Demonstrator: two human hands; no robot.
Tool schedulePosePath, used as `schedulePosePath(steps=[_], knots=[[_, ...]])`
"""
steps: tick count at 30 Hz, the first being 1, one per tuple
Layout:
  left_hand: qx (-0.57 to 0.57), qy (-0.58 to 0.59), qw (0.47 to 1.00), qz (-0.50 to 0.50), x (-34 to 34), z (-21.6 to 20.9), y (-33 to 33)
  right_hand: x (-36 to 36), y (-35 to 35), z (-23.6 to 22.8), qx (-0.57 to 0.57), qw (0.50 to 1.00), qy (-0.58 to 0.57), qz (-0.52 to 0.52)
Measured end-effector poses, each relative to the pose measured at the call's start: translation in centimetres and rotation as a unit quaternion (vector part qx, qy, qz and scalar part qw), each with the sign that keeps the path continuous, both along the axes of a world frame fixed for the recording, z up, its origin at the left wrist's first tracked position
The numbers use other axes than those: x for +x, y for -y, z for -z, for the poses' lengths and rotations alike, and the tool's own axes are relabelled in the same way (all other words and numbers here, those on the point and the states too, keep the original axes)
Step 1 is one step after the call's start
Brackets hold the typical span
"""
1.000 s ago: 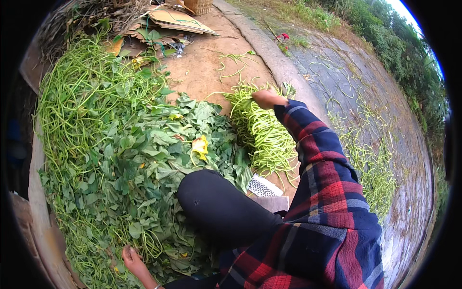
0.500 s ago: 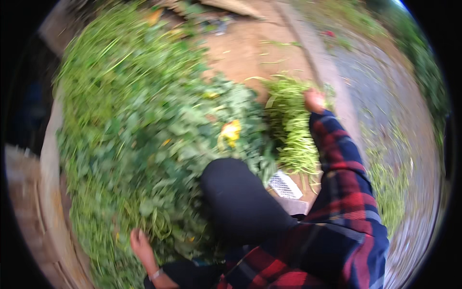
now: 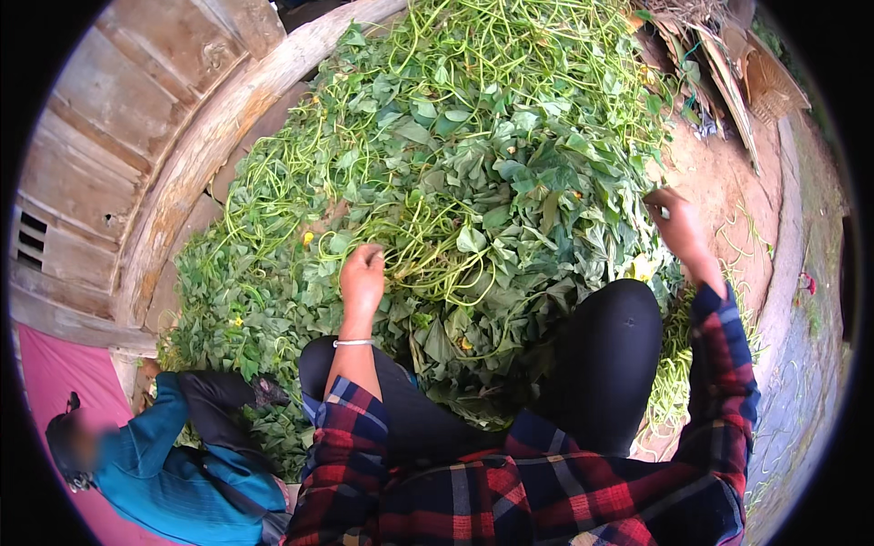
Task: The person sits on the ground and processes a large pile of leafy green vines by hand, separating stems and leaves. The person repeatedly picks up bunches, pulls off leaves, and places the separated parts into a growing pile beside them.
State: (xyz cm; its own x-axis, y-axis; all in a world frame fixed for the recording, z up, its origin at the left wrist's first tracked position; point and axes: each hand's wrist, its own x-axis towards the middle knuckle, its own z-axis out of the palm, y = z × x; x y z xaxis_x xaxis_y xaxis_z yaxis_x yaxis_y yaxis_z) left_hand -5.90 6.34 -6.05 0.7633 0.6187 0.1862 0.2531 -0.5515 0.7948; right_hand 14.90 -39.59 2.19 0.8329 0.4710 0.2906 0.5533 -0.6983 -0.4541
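Leaf pile [image 3: 473, 164]: big green heap, right in front of both hands.
Long stems [image 3: 428, 259]: thin and bendy, just past the left fingers, lying mostly sideways toward the right.
Left hand [image 3: 362, 278]: nearer one, curled, fingertips on the stems; I cannot tell if it grips.
Right hand [image 3: 678, 227]: up at the pile's right edge, fingers pinched; a hold is too small to see.

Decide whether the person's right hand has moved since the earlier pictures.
Yes. The right hand has left the bundle of stripped stems by the right knee and now rests at the edge of the leafy vine pile.
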Motion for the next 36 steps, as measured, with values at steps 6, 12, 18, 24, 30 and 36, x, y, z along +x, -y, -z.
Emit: schedulePosePath(steps=[6, 12, 18, 24, 30, 36], knots=[[0.181, -0.15, 0.966, 0.111, -0.5, -0.8, 2.3, -5.5, -18.2, -1.8, -0.006, 0.973, -0.019, -0.228], [0.16, -0.247, 0.934, 0.202, 0.7, -1.5, 4.9, -9.8, -22.6, 6.5, -0.264, 0.929, -0.049, -0.256], [0.184, -0.179, 0.951, 0.171, 1.3, -1.5, 3.9, -9.9, -22.7, 3.8, -0.309, 0.857, -0.191, -0.365], [0.206, -0.192, 0.946, 0.159, 3.4, -0.3, 4.9, -10.4, -23.0, 4.5, -0.294, 0.848, -0.19, -0.397], [0.064, -0.1, 0.976, 0.181, 3.8, -1.6, 4.3, -8.6, -22.0, 1.3, -0.172, 0.862, -0.308, -0.364], [-0.068, -0.04, 0.979, 0.187, 2.3, -3.6, 2.8, -5.0, -19.8, 0.0, 0.048, 0.835, -0.444, -0.323]])
